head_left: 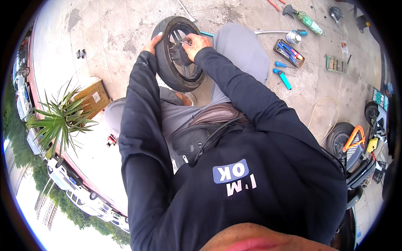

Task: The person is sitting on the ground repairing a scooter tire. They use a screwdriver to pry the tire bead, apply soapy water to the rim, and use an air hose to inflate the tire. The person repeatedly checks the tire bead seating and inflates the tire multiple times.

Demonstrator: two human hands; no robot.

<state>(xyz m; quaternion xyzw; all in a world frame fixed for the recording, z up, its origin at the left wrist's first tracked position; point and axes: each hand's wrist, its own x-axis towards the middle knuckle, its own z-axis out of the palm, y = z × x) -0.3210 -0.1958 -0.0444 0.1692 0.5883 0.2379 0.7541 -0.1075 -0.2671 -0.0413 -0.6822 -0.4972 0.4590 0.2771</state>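
Note:
A motorcycle-type wheel stands tilted between my legs, with a black tyre (pixel 162 63) around a dark spoked rim (pixel 171 38). My left hand (pixel 153 44) grips the tyre's left edge, thumb up on the sidewall. Over the upper right of the rim, my right hand (pixel 197 45) is closed in a pinch near the hub. Something small and shiny shows at its fingertips, too small to name. The hub (pixel 180 56) is partly covered by that hand. My grey-trousered right knee (pixel 243 50) is bent up to the right of the wheel.
Right of my knee are a tray (pixel 287 61) of tools, a clear bottle (pixel 294 38), a long metal bar (pixel 270 32), a green spray bottle (pixel 310 24) and a teal-handled tool (pixel 285 80). A spiky plant (pixel 58 119) stands left; a scooter (pixel 356 157) is at far right.

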